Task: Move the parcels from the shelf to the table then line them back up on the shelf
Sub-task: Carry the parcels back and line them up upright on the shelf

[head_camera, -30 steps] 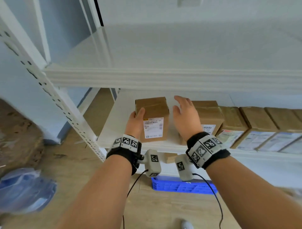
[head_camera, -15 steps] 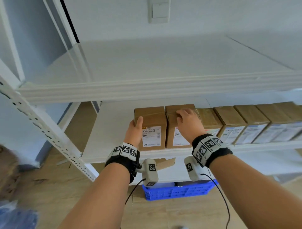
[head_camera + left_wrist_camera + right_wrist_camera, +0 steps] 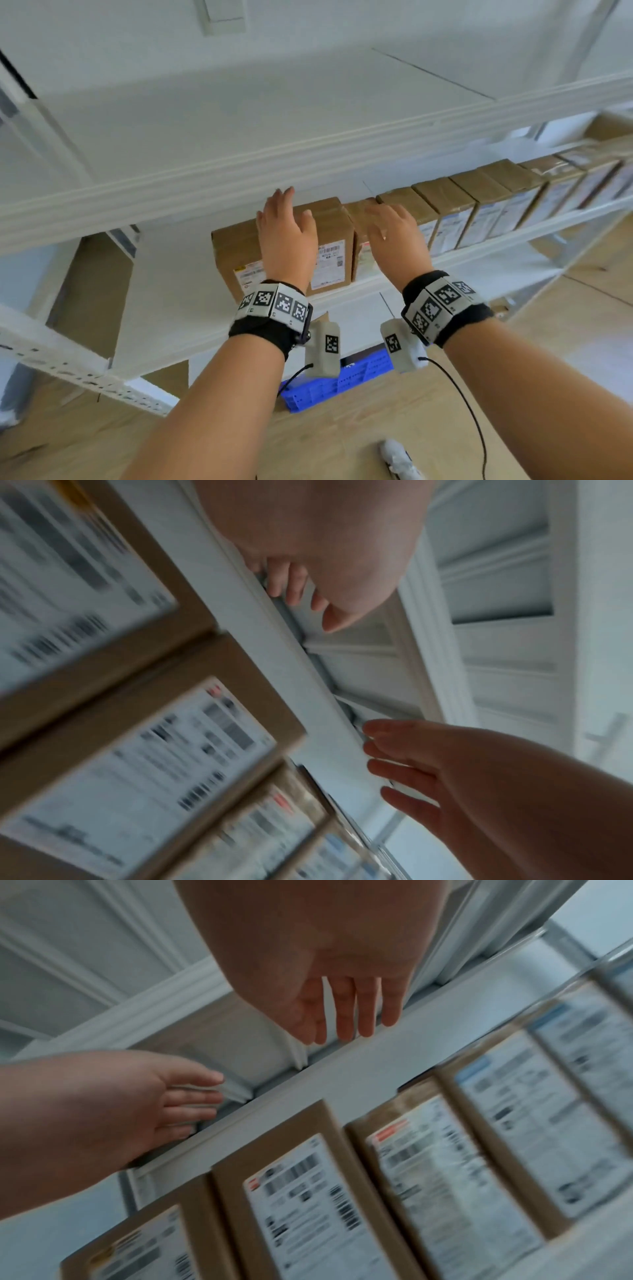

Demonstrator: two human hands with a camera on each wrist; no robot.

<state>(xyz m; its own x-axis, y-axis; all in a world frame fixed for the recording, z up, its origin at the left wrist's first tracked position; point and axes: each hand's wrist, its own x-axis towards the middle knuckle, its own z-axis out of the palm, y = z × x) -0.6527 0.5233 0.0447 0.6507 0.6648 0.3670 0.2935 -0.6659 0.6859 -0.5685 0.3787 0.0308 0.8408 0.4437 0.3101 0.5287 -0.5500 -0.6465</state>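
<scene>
Step in hand, by judgement: lining up. Brown cardboard labelled parcels (image 3: 445,209) stood in a row on the white metal shelf (image 3: 394,279), running from centre toward 2 o'clock. Left hand (image 3: 286,236) and right hand (image 3: 397,236) hovered, fingers spread, gripping nothing. Next: probably nudging the endmost box flush.

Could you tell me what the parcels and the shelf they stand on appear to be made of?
Parcels: brown corrugated cardboard, matte, with glossy tape on top and white printed paper labels. Shelf: probably painted metal, smooth white, with slotted uprights.
</scene>
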